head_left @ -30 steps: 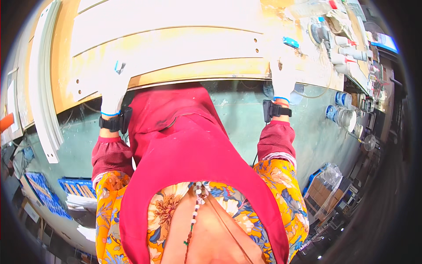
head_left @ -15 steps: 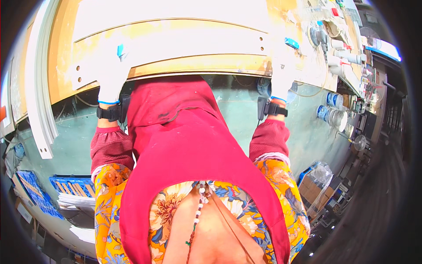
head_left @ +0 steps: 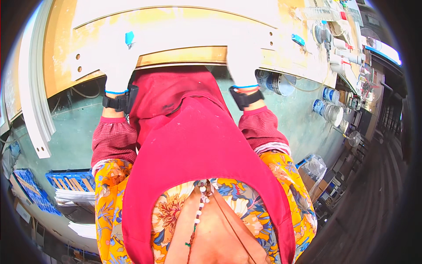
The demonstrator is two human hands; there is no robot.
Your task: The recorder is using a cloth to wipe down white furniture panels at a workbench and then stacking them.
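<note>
A long white board (head_left: 189, 33) with paired holes near its ends lies across the bench in front of me. My left hand (head_left: 119, 64), in a white glove with a blue cuff edge, rests at the board's left part. A small blue piece (head_left: 129, 38) shows at that hand; glare hides whether it is gripped. My right hand (head_left: 244, 59), gloved alike, reaches onto the board right of centre. Its fingers wash out into the white surface. A small blue object (head_left: 298, 40) lies on the bench beyond the board's right end.
Long white strips (head_left: 33, 105) jut past the bench at the left. A power tool (head_left: 324, 35) and several bottles stand at the right of the wooden bench (head_left: 59, 57). Buckets (head_left: 327, 112) are on the floor at right; blue pallets (head_left: 37, 193) lie at lower left.
My right hand has moved left from the board's right end toward its middle. My left hand has shifted slightly right and forward, the blue piece moving with it.
</note>
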